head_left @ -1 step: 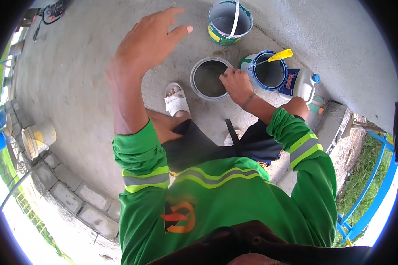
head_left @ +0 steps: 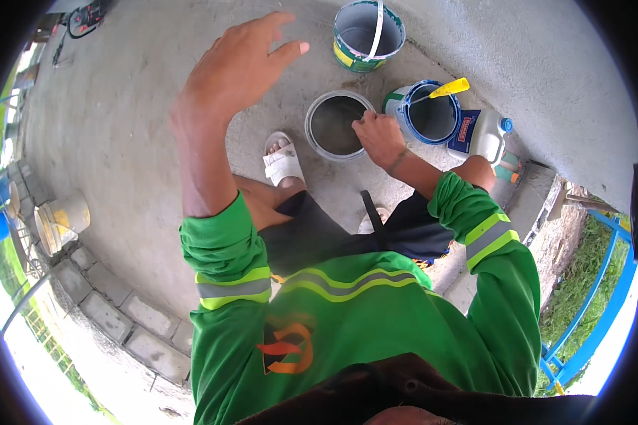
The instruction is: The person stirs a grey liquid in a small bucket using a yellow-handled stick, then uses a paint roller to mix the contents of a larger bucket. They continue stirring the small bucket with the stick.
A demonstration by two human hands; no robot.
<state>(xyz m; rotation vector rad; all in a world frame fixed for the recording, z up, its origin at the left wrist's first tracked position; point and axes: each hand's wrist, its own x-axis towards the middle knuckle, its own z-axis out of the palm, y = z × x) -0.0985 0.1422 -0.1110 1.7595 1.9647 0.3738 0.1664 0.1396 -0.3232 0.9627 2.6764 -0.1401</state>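
My left hand [head_left: 241, 67] is raised at the upper middle with its fingers apart and nothing in them. My right hand [head_left: 379, 138] is closed at the right side of an open round container [head_left: 329, 124] with grey contents; whatever its fingers grip is hidden. Beside it stands a white bucket with a blue rim [head_left: 411, 124], with a yellow-handled tool [head_left: 448, 88] resting across its top. A white jug with a blue cap [head_left: 485, 145] is to its right. Behind them stands a green and yellow bucket [head_left: 358, 57] with a white handle.
The concrete floor [head_left: 120, 177] meets a grey wall [head_left: 553, 85] on the right. My sandalled foot [head_left: 283, 163] is left of the open container. A stained bucket [head_left: 67, 219] stands by concrete blocks [head_left: 106, 312] at the left edge. A blue railing [head_left: 592, 297] is at the lower right.
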